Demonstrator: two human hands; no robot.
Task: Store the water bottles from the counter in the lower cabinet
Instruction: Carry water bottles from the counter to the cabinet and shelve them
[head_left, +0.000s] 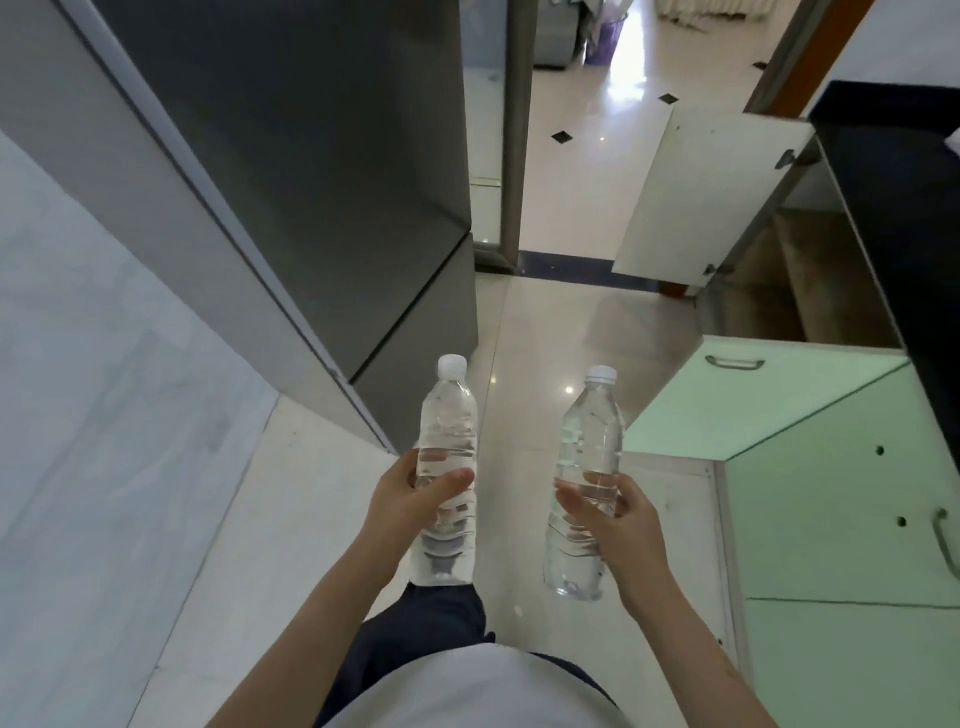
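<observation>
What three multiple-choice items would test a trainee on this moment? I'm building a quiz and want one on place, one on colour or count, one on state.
1. Where is the open cabinet door?
A. Ahead on the right, under the dark counter
B. On the left wall
C. Behind the person

2. How many water bottles are held?
A. One
B. Two
C. Three

3. What state are the bottles in?
A. Uncapped
B. Lying on the floor
C. Capped and upright

Answers: 1 A, the white door swings out below the counter on the right. 2 B, the left hand grips the left bottle and the right hand the right bottle. 3 C, both show white caps on top.
</observation>
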